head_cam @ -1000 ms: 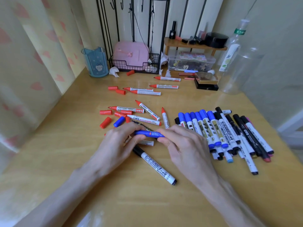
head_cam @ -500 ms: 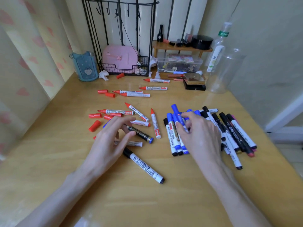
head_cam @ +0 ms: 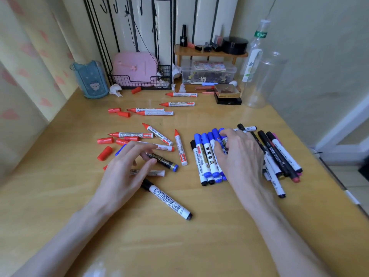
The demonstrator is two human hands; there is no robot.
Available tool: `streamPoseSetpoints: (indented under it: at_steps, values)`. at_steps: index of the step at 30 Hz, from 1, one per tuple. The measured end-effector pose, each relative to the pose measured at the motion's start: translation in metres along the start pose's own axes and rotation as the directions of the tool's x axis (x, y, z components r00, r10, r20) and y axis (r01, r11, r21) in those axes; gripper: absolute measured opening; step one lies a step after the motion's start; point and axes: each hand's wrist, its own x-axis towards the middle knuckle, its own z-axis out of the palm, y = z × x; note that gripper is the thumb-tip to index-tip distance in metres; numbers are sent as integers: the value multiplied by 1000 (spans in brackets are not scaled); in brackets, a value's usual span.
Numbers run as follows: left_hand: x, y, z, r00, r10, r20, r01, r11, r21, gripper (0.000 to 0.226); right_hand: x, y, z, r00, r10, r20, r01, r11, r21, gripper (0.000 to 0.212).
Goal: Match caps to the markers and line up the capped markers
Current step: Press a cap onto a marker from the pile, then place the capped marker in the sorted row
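Hovering over the loose pile, the left hand [head_cam: 125,172] is holding its fingers [head_cam: 147,145] apart and gripping nothing; the thumb is touching the dark-barrelled marker [head_cam: 163,161]. That marker is lying on the bench [head_cam: 60,196] just right of the palm. Its long axis is running diagonally, the blue end pointing toward the right hand [head_cam: 241,158] and the other end hiding under the fingers. A loose blue cap [head_cam: 119,150] is lying just left of the same fingers, half covered by them.

Judgement: the left hand is nearer to both, so the coming pairing is looking like its job.

The right hand is resting on the row of blue-capped markers [head_cam: 205,156], fingers bent over the cap ends; cannot tell whether they are pinching one. The row is lying parallel, caps away from the person.

Uncapped red markers [head_cam: 179,148] and red caps [head_cam: 104,153] are lying scattered beyond the left hand, unmatched.
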Motion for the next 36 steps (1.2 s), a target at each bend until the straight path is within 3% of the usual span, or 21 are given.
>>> streamPoseSetpoints:
  at_steps: [3,7,12,19,26,29,32,34,36]
  values:
    - [3,-3,-7,999,-4,-36,5,1000,24,28,-3,-7,1,995,-102,-19,104,989,104,24]
    - [6,-21,-24,985,-102,-138,113,991,74,19,-12,-29,9,965,-261,7,248,924,290,16]
    - [2,-51,-48,955,-241,-173,282,917,281,17,-17,-62,27,907,-401,127,343,880,329,23]
    - [11,-55,-37,929,-318,-192,371,818,440,20,-9,-87,38,888,-352,297,298,931,212,31]
    - [23,-50,-27,887,-423,-185,450,705,548,25,-12,-90,36,896,-301,326,232,944,234,28]
    - [19,-51,-33,926,-308,-219,375,819,435,22,-14,-87,29,917,-292,272,213,934,286,24]
    - [17,-39,-47,947,-277,-165,302,941,151,19,-15,-75,15,932,-271,243,182,925,334,22]
    - [14,-29,-51,957,-283,-64,280,958,-55,16,-17,-66,7,933,-284,222,185,905,383,19]
    - [10,-22,-49,961,-275,8,273,950,-148,13,-20,-60,1,937,-307,169,190,850,492,16]
